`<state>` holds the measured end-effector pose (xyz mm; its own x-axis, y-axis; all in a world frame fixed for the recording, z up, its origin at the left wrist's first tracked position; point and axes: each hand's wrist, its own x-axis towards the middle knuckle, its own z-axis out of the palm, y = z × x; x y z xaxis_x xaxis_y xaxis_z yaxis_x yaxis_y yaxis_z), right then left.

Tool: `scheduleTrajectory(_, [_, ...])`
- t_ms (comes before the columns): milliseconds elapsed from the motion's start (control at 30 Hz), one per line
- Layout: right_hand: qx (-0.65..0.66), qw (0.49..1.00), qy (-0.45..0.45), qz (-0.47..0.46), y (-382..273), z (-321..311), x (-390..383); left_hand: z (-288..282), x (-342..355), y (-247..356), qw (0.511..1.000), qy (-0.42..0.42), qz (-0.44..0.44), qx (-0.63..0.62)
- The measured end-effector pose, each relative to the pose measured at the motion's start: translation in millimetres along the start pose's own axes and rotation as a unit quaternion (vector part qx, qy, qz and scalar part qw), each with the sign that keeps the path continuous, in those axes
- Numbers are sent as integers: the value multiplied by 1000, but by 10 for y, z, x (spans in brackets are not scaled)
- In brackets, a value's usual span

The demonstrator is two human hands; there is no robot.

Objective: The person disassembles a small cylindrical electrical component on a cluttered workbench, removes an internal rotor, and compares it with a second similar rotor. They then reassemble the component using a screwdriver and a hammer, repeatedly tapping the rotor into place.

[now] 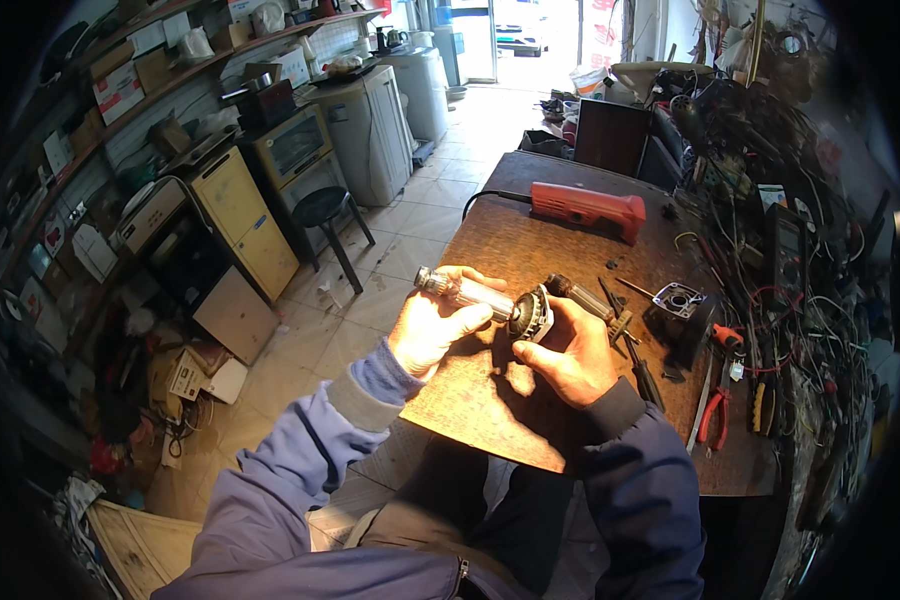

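Note:
Between my two hands is a motor armature [485,298], held nearly level above the wooden workbench [490,390]. My left hand [432,325] is closed round its shaft and winding end, with the thumb along the top. At the other end, where a dark finned fan [531,314] sits, my right hand [575,350] grips the rim with thumb and fingers. A second armature [592,300] lies on the bench just behind my right hand, partly hidden by it. Farther back rests a red power tool housing [588,208] with a black cord.
To the right lie a metal gear housing [680,298], a screwdriver [646,385], red-handled pliers [714,415] and a multimeter [788,240]. Tangled wires [810,370] crowd the bench's right side. A black stool [328,215] stands on the tiled floor to the left, near cabinets and a washing machine [365,130].

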<state>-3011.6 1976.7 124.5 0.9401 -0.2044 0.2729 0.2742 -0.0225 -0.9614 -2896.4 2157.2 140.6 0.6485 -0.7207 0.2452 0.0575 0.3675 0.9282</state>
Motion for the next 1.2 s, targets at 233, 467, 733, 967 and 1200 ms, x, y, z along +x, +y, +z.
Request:
scheduleTrajectory(233, [-27, 999, 9, 18, -64, 2, -28, 1, 5, -46, 1000, -10, 1, 9])
scheduleTrajectory(467, [0, 999, -19, 27, -249, 85, -33, -45, -6, -82, 999, -17, 16, 24])
scheduleTrajectory(733, [40, 998, -16, 34, -201, 76, -33, -19, 8, -36, 999, -28, 6, 22])
scheduleTrajectory(967, [71, 996, -23, 39, -183, 73, -31, -36, -20, -47, 1000, -18, -7, 4])
scheduleTrajectory(1200, [20, 999, 29, -8, -137, -80, -14, 9, -63, 73, 990, 35, -91, -103])
